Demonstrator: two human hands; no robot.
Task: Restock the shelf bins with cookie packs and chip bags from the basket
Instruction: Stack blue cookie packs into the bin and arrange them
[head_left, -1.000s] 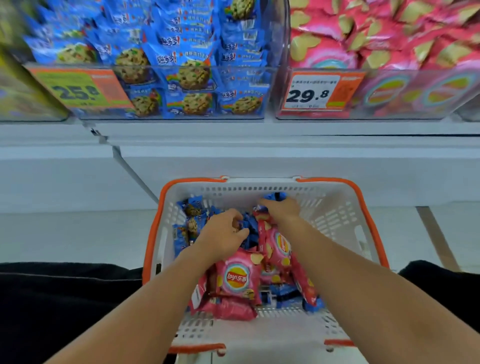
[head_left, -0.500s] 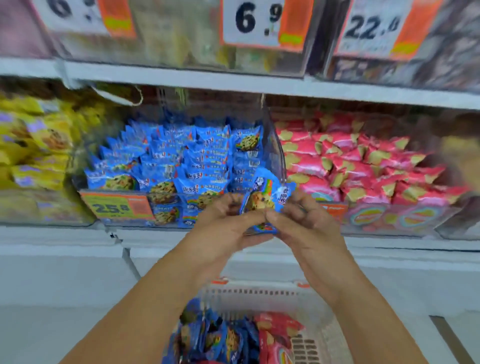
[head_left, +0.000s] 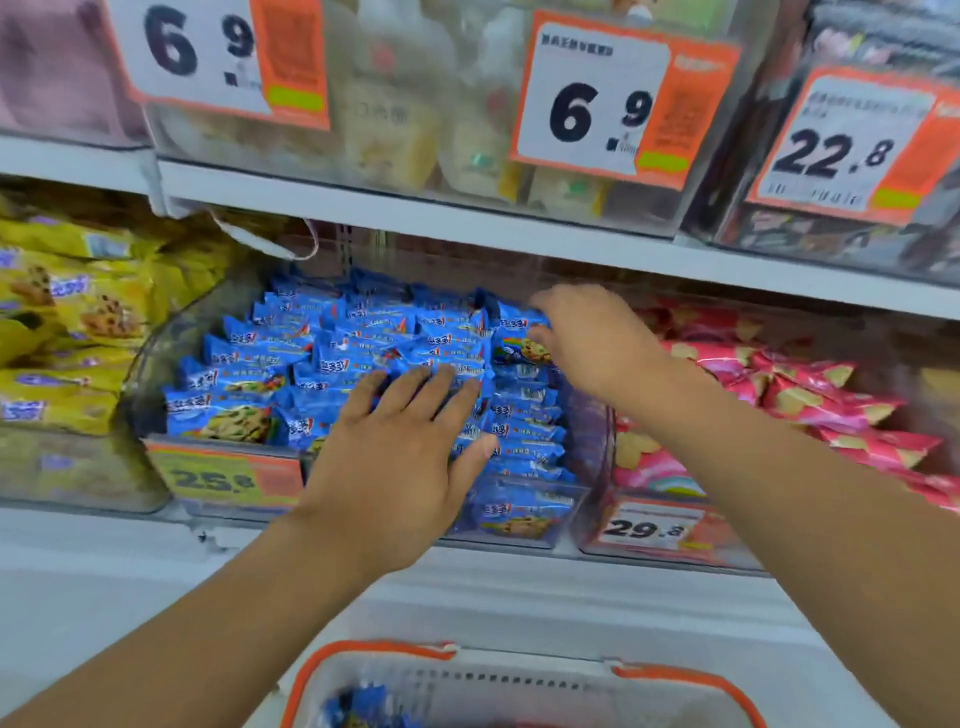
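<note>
A clear shelf bin (head_left: 582, 441) is piled with blue cookie packs (head_left: 332, 343). My left hand (head_left: 400, 457) lies flat and open on the front of the pile, fingers spread. My right hand (head_left: 592, 338) reaches over the right rear of the bin, its fingers on a blue cookie pack (head_left: 519, 340) that rests on the pile. To the right, a second bin holds pink chip bags (head_left: 810, 395). The white basket with orange rim (head_left: 467, 670) shows at the bottom edge, with blue packs (head_left: 363, 706) inside.
Yellow cookie packs (head_left: 67, 322) fill the bin on the left. Price tags read 25.8 (head_left: 218, 478) and 29.8 (head_left: 649, 527). An upper shelf (head_left: 467, 223) with more bins hangs close above the bins, leaving a narrow gap.
Both hands lifted a blue cookie pack out of the basket and up to the shelf. The pack now lies on the pile under the right fingers, and the left hand has flattened onto the pile.
</note>
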